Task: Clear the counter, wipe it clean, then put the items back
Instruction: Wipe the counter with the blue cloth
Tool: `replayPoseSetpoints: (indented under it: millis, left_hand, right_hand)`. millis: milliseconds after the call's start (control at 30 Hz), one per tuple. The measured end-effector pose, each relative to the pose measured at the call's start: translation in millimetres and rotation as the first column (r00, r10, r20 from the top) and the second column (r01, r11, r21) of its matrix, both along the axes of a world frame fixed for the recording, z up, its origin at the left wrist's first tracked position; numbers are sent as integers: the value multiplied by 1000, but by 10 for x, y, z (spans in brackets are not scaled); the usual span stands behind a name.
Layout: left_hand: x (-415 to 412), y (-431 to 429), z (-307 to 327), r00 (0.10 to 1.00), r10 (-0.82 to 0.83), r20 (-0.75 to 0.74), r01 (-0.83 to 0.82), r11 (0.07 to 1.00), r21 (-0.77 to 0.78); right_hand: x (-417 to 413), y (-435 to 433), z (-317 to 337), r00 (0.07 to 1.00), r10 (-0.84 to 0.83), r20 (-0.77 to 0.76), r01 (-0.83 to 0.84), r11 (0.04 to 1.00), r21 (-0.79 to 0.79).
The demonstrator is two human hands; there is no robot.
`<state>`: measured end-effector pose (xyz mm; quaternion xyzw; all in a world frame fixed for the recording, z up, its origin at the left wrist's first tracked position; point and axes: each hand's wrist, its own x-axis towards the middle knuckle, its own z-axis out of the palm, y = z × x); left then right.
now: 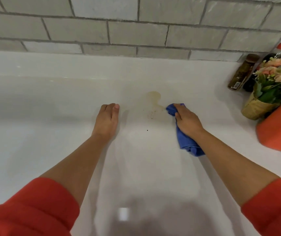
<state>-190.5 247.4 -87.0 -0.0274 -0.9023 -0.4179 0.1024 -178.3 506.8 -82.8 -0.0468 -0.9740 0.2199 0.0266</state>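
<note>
White counter [51,99]: yellowish stain [153,97], crumbs [151,114] mid; blue cloth [187,145] beside; jar [243,74], bouquet [272,86], orange container [279,126] right.

Blue cloth [185,143]; white counter [51,99]; yellowish-brown stain [153,97]; red sleeves [34,210].

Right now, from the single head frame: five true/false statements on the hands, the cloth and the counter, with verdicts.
1. The right hand grips the blue cloth. True.
2. The flowers stand at the right end of the white counter. True.
3. The left hand holds a sponge. False: it holds nothing, and its fingers are straight.
4. The counter between the hands is spotless. False: a yellowish stain with dark specks lies there.
5. The cloth covers the stain. False: the cloth's tip lies just right of the stain.
</note>
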Motion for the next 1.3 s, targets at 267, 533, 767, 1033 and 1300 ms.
replayPoseSetpoints:
  millis: [267, 533, 767, 1033, 1300]
  left_hand:
    - [-6, 1, 27, 1000, 7, -1, -7, 999, 42]
    - [153, -111, 126, 999, 28, -41, -15, 955, 295]
    - [392, -387, 268, 999, -34, -36, 43, 956, 289]
    - [730, -547, 415, 993, -122, 0, 118, 963, 241]
    - [1073, -734, 355, 979, -187, 83, 170, 968, 185]
  right_hand:
    - [875, -757, 3, 871, 479, -106, -481, 791, -378]
    - [604, -267, 258, 989, 133, -66, -148, 920, -364]
    - [670, -874, 36, 998, 54, -38, -50, 994, 102]
    - [1364, -1562, 4, 947, 320, -21, -317, 945, 79]
    - [2149, -1928, -26, 910, 411, -60, -412, 911, -8]
